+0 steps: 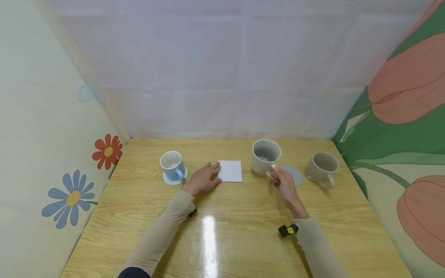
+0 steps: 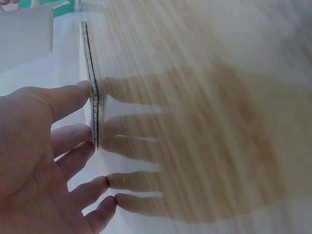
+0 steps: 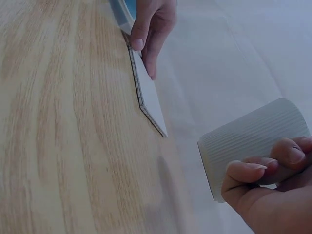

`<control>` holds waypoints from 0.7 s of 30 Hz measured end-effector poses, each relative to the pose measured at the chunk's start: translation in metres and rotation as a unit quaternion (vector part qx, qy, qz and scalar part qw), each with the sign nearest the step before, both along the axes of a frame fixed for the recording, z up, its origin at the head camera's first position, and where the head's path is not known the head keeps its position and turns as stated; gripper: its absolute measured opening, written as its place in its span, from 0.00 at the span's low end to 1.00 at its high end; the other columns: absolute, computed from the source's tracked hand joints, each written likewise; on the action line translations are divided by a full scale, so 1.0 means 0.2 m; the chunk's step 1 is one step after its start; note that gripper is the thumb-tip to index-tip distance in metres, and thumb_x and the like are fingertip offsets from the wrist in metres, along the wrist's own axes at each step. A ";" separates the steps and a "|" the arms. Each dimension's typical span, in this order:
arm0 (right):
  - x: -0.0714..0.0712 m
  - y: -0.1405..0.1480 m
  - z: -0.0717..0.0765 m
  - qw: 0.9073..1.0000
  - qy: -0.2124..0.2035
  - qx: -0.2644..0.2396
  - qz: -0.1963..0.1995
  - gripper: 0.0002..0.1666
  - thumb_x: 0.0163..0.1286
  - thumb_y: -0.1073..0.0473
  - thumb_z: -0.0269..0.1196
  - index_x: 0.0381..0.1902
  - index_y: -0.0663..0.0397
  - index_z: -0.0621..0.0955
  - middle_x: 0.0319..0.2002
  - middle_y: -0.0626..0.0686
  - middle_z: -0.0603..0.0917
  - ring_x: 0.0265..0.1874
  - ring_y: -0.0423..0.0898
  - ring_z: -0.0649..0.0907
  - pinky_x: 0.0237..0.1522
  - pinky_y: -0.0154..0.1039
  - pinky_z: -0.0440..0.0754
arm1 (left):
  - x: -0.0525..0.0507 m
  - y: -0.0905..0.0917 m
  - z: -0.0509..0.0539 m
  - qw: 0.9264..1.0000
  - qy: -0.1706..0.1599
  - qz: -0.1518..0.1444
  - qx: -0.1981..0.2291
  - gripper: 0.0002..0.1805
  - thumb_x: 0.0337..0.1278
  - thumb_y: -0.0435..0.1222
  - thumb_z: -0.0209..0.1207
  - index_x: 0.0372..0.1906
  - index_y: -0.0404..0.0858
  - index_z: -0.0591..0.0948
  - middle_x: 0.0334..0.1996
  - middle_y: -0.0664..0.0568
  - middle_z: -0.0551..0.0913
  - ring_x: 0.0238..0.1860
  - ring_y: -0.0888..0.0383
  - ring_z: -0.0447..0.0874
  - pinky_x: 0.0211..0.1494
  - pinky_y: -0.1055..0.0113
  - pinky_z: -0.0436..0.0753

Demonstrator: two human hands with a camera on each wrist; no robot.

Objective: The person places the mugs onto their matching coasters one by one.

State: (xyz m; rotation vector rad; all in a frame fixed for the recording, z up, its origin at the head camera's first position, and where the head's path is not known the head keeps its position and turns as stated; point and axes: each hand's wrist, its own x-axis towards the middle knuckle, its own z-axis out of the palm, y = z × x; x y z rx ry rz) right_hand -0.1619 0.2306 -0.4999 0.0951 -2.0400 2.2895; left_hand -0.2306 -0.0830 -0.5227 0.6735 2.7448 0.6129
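Observation:
A white square coaster (image 1: 230,171) lies flat on the wooden table. My left hand (image 1: 204,178) holds its left end, thumb at the near edge and fingers toward the far edge; the right wrist view also shows this left hand (image 3: 155,24). By its handle, my right hand (image 1: 283,182) grips a white ribbed mug (image 1: 265,156), raised off the tabletop to the right of the coaster. That mug (image 3: 253,141) appears close up in the right wrist view, the right hand's fingers (image 3: 246,170) curled at the handle.
A light blue mug (image 1: 172,165) stands on a round pale coaster (image 1: 168,180) at the left. Behind my right hand lies a round grey coaster (image 1: 294,174). Farther right stands a beige mug (image 1: 321,168). White cloth (image 1: 208,96) hangs along the table's back edge.

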 end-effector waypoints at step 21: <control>0.01 -0.06 0.04 1.000 0.013 0.001 0.001 0.29 0.90 0.58 0.42 0.28 0.76 0.59 0.24 0.49 0.65 0.24 0.42 0.67 0.26 0.36 0.66 | 0.00 -0.01 0.00 1.000 0.004 -0.004 -0.009 0.34 0.79 0.48 0.59 0.82 0.40 0.68 0.85 0.53 0.60 0.85 0.37 0.54 0.81 0.36 0.67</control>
